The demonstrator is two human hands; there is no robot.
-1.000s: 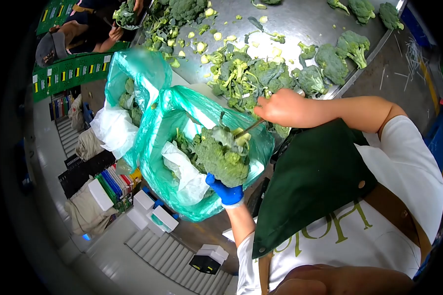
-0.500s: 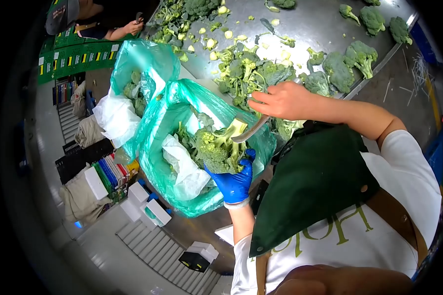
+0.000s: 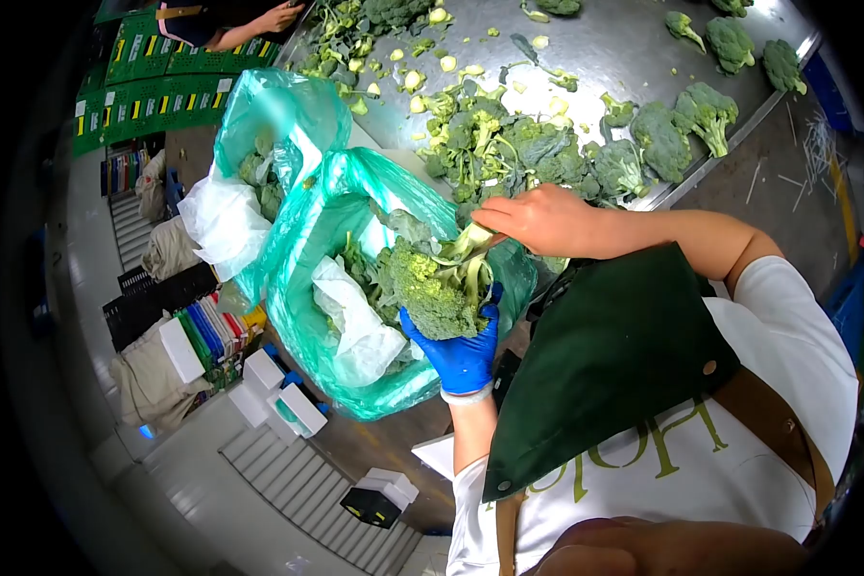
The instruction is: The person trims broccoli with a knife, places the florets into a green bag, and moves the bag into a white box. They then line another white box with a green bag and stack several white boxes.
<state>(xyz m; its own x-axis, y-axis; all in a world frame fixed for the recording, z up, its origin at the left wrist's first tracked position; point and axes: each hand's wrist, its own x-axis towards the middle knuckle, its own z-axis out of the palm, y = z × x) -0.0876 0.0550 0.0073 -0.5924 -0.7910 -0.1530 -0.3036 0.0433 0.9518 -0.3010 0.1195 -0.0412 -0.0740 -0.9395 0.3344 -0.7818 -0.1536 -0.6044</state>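
Note:
My left hand point(image 3: 461, 360), in a blue glove, holds a large broccoli head point(image 3: 427, 288) from below, its cut stem pointing up and right. Bare and closed, my right hand point(image 3: 538, 219) is at the stem; the knife seen earlier is mostly hidden behind the fingers and stalks. Below the broccoli gapes a green plastic bag point(image 3: 293, 312) with white paper point(image 3: 355, 326) and leaves inside. Broccoli trimmings point(image 3: 480, 144) lie on the metal table point(image 3: 624, 48) just beyond my right hand.
More broccoli heads point(image 3: 660, 139) lie along the table's right side. A second green bag point(image 3: 250, 110) with white paper stands at upper left. Behind it are green crates point(image 3: 149, 101) and a co-worker's arm point(image 3: 250, 34). Books and white boxes point(image 3: 302, 411) are at lower left.
My right hand has moved slightly left and down onto the stem, and the curved blade is now mostly hidden. The co-worker's head has left the view.

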